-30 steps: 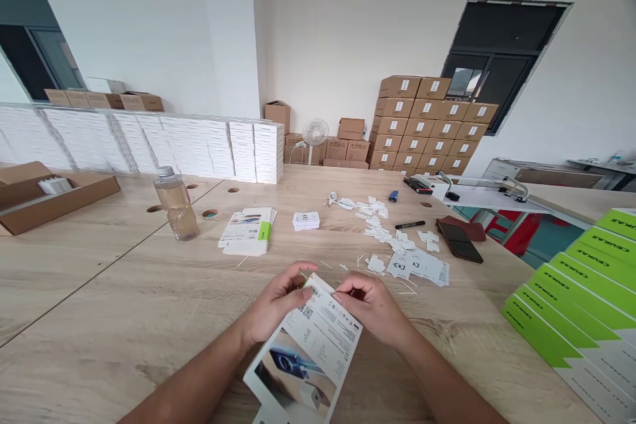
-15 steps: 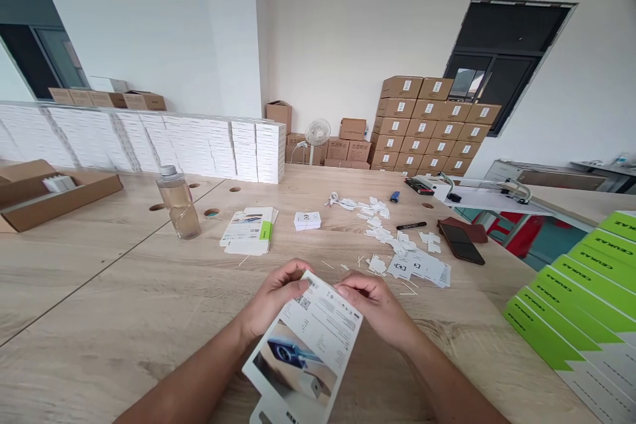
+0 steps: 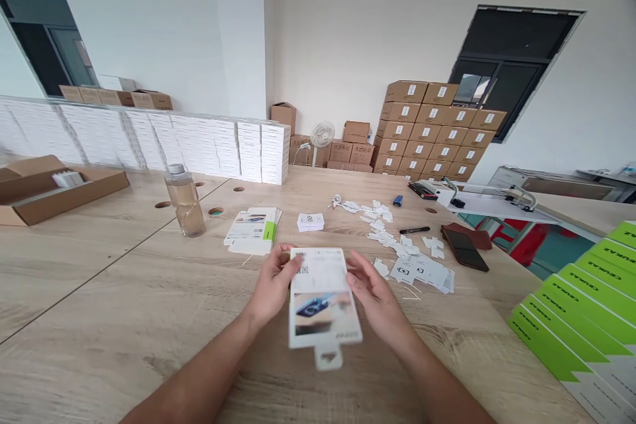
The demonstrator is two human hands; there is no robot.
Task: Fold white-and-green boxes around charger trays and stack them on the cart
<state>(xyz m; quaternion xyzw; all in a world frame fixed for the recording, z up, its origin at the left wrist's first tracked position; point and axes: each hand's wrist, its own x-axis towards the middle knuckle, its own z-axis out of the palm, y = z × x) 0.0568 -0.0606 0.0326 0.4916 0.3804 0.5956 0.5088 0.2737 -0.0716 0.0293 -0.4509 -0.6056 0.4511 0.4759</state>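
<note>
A white printed packaging box [image 3: 325, 315] with a hang tab at its near end is held above the table in front of me. It looks slightly blurred. My left hand [image 3: 273, 283] grips its left edge, thumb on the printed face beside the QR code and fingers mostly hidden underneath. At the opposite edge is my right hand [image 3: 375, 291], its fingers stretched out and apart, the thumb close to or touching the box's side. Beyond them lie a pile of flat printed box blanks [image 3: 251, 232] and a small stack of white cards [image 3: 311, 222].
Paper scraps [image 3: 380, 228], leaflets [image 3: 422, 271], a black marker [image 3: 415, 230] and a phone [image 3: 464, 247] lie to the right. A bottle [image 3: 185, 202] stands left, near an open carton [image 3: 64, 195]. Green-and-white boxes [image 3: 571, 305] are stacked at the right edge.
The box has turned from a slant to nearly straight, its hang tab now toward me in full view. My right hand's fingers have spread from their pinch on its top edge.
</note>
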